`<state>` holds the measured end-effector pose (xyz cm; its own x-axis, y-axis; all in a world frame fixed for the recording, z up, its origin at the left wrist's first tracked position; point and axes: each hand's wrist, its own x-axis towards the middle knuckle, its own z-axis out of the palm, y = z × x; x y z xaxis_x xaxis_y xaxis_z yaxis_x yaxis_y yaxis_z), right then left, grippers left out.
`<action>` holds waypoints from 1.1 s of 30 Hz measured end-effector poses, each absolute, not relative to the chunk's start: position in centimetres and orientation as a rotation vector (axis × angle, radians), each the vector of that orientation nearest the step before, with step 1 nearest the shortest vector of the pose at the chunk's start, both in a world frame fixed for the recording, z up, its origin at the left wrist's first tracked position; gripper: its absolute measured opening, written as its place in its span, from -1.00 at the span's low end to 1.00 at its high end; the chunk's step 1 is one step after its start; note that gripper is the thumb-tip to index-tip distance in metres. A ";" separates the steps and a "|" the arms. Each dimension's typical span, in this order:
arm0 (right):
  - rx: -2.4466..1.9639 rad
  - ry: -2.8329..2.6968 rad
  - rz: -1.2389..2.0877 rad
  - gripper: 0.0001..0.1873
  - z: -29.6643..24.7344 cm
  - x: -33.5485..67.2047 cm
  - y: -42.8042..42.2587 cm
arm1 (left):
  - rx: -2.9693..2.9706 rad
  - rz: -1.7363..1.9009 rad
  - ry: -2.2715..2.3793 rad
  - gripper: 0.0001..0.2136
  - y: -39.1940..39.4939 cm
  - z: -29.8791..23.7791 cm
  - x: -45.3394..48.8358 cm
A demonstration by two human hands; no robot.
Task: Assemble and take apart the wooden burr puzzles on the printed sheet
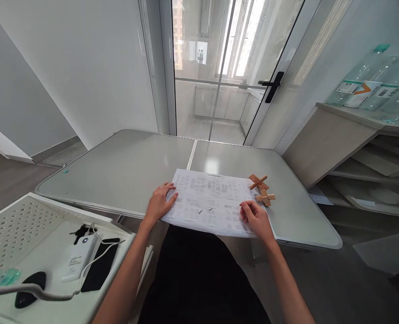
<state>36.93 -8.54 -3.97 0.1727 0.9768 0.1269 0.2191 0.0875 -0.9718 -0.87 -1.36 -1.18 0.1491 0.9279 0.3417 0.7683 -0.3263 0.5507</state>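
A large white printed sheet [192,204] with rows of small diagrams lies on the table, its near edge hanging slightly over the front. My left hand [160,200] rests on the sheet's left edge, fingers stretched out and apart. Over the right part of the sheet, my right hand [253,215] has its fingers curled together near the paper; whatever is between the fingertips, if anything, is hidden. Just beyond that hand, two wooden interlocking puzzles stand at the sheet's right edge: a reddish-brown one [259,182] farther back and a lighter one [266,197] nearer.
The grey folding table [125,166] has a seam in the middle. On the left, a white cart [51,220] holds keys [81,232], a white power bank [79,258] with a cable, and a black phone [100,270]. Plastic bottles [371,85] top the shelf at right.
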 end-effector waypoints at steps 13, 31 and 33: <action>-1.349 -1.264 0.899 -0.48 -3.9 36.8 -8.7 | 2.168 0.934 1.641 -0.66 -1.2 -1.3 -0.9; -1.369 -1.266 0.875 -0.44 -3.7 36.9 -8.7 | 2.164 0.929 1.655 -0.66 -1.4 -1.2 -0.7; -1.367 -1.267 0.878 -0.45 -3.7 36.8 -8.8 | 2.168 0.929 1.655 -0.66 -1.4 -1.2 -0.7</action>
